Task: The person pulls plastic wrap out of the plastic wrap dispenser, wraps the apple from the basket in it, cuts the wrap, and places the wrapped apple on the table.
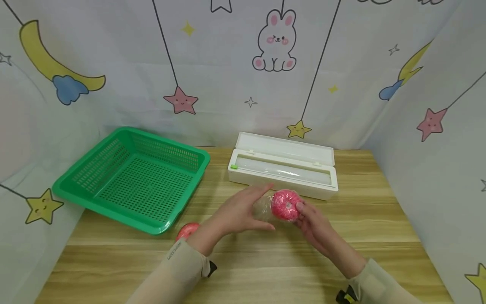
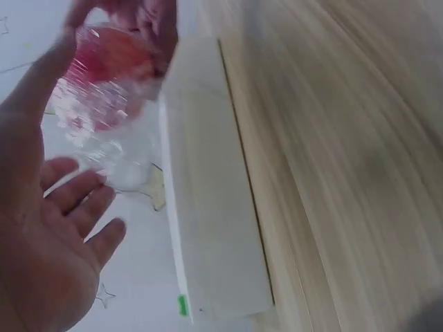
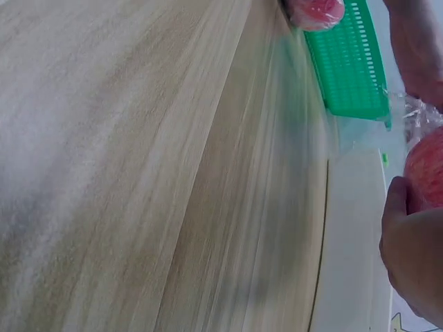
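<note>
My right hand point(image 1: 317, 226) holds a red apple point(image 1: 285, 205) wrapped in clear plastic film, thumb on its near side. A loose, crinkled end of the film point(image 1: 263, 207) sticks out from the apple toward my left hand point(image 1: 239, 210). That hand is spread around the film's end with thumb and fingers apart; in the left wrist view its fingers point(image 2: 83, 197) are loosely bent and grip nothing. A second wrapped apple point(image 3: 316, 12) sits on the table by my left forearm, partly hidden by it in the head view.
Behind my hands stands a white cling film box point(image 1: 282, 185), lid raised, with a roll inside and a green slider at its left end. A green plastic basket point(image 1: 148, 230) with perforated walls occupies the table's left side. Patterned cloth point(image 1: 228, 63) hangs around the wooden table point(image 1: 288, 274).
</note>
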